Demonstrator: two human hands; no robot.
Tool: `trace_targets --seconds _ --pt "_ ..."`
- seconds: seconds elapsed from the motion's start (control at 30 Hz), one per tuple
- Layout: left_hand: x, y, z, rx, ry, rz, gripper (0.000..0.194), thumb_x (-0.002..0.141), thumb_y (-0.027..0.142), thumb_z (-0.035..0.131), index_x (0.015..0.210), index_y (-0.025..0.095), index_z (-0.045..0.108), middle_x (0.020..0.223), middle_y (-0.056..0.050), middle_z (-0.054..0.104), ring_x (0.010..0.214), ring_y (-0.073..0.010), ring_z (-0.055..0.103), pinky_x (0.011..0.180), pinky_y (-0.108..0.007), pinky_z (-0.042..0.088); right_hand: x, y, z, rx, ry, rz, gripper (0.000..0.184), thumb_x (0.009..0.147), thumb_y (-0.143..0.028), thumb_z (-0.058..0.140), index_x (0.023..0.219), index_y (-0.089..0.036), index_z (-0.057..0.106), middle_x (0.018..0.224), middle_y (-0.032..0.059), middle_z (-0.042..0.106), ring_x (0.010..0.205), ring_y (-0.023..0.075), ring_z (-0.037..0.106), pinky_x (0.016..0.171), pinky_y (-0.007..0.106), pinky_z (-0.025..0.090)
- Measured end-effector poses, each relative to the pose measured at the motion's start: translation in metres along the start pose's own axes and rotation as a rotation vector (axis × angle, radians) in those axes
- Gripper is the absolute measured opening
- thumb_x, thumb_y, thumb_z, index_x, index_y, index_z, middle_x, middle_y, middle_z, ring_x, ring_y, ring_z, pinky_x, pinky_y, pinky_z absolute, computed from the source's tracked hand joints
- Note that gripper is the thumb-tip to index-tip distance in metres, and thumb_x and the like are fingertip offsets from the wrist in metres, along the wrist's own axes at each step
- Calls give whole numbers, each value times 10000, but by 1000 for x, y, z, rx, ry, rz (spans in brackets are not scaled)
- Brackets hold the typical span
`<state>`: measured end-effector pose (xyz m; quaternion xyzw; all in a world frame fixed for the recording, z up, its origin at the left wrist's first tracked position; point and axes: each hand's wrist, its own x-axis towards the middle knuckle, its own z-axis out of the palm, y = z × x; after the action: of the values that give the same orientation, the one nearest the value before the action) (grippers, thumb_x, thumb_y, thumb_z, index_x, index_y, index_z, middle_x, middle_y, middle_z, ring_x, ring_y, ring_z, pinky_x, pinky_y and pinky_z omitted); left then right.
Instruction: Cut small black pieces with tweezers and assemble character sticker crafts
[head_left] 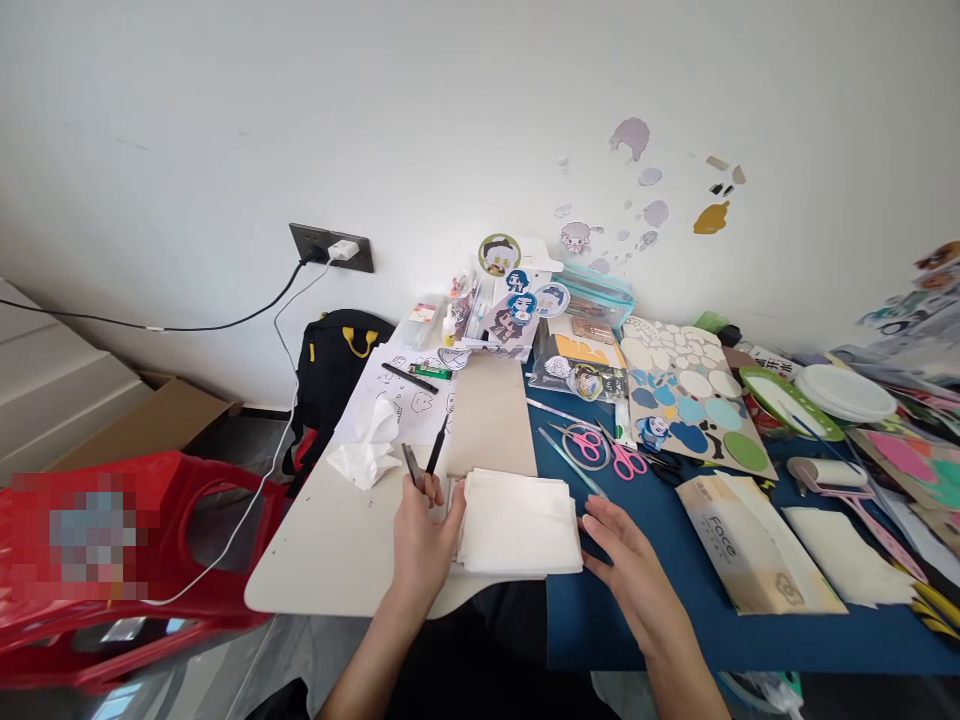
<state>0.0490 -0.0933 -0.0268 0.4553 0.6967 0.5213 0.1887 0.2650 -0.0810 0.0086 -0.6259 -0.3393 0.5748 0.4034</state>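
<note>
A stack of white folded tissues (519, 522) lies at the table's near edge, between my two hands. My left hand (424, 540) rests against the stack's left side, fingers closed round a black pen and a dark tweezer-like tool (412, 464). My right hand (626, 565) lies open on the blue mat (637, 610), its fingertips touching the stack's right edge. A crumpled tissue (365, 455) sits just beyond my left hand.
Pink scissors (609, 450), a tissue pack (754, 545), a roller (829, 473), plates (844, 390) and cut coloured paper crowd the right side. Drawings (405, 395) and stickers lie farther back. A black bag (330, 375) and a red plastic stool (150, 560) stand to the left.
</note>
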Motion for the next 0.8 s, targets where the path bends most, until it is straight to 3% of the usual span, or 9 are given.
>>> trace_targets --seconds 0.2,0.43,0.67,0.8 --pt "-1 -1 1 -62 -3 -30 289 792 286 554 729 241 275 673 59 335 571 -98 387 528 -224 344 3 -6 0 233 -61 141 624 678 -470 702 1195 -193 491 1269 125 534 1053 302 583 755 378 532" --pt "-1 -3 0 -81 -20 -51 294 828 313 521 738 243 250 688 53 304 587 -98 372 516 -218 349 9 -3 1 306 -225 216 500 630 -435 753 1037 -169 640 1000 84 668 852 231 625 704 308 481" --pt "-2 -3 -1 -57 -47 -52 293 837 319 508 739 243 242 696 50 302 598 -100 363 500 -216 327 18 1 -2 84 -274 147 507 648 -481 727 1029 -155 651 749 29 648 670 147 559 562 233 390" --pt "-2 -4 -2 -49 -51 -61 300 834 326 511 734 243 241 687 51 306 602 -103 367 494 -213 322 18 0 1 -152 -252 33 570 638 -473 728 1097 -161 600 889 41 670 783 186 583 618 248 418"
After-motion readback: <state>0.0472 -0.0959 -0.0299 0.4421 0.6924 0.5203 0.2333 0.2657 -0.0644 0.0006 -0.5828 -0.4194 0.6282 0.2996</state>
